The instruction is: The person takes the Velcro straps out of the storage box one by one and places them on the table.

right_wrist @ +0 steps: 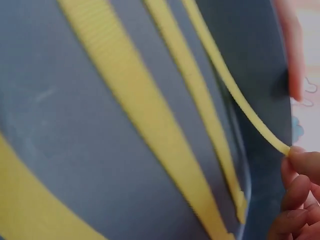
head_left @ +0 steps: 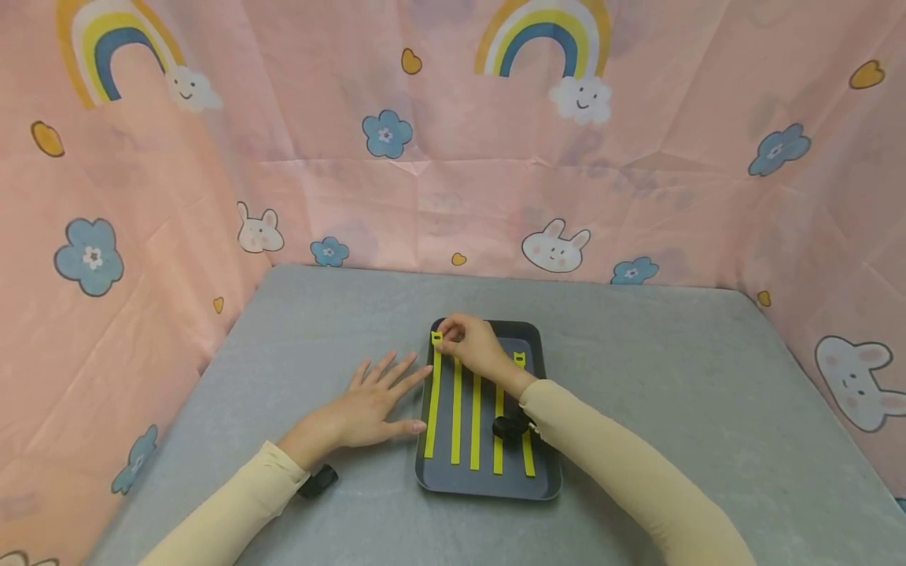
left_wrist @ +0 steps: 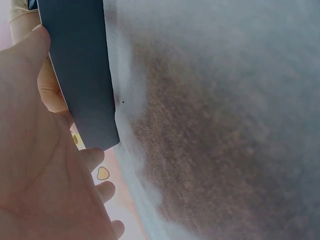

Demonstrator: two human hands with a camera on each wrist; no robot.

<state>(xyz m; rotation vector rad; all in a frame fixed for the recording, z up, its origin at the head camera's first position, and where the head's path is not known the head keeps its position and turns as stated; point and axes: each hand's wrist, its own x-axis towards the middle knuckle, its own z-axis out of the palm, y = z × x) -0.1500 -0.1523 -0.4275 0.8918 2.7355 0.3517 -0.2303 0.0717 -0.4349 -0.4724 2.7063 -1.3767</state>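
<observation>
Right, from my end I have two bare hands at one dark tray point(head_left: 488, 489), which sits lengthwise on the grey table point(head_left: 679, 393), roughly mid-frame in the head view. Five yellow straps lie side by side in it, running from far end to near end. Right hand point(head_left: 476, 346) reaches over the tray to its far left corner and pinches the leftmost strap point(head_left: 432, 409) by its slotted head, between thumb and fingertip. My right wrist view shows that strap curving up along the tray wall to the pinch; its head is hidden there by the fingertips. Other straps, left to right: second strap point(head_left: 456, 417), third strap point(head_left: 476, 424), fourth strap point(head_left: 499, 460), rightmost strap point(head_left: 528, 456). Of these, I can make out the slotted head on the rightmost; right hand and forearm cover parts of the middle ones.

Left hand point(head_left: 368, 409) is flat-looking, fingers spread, just beside the tray's left side. Its thumb and index tips come up to the rim; left wrist view has the thumb at the edge, but I can't tell how firmly it presses. Both arms wear cream sleeves point(head_left: 623, 464), with a black camera point(head_left: 318, 481) at each wrist. Pink printed cloth point(head_left: 460, 189) backs the table.
</observation>
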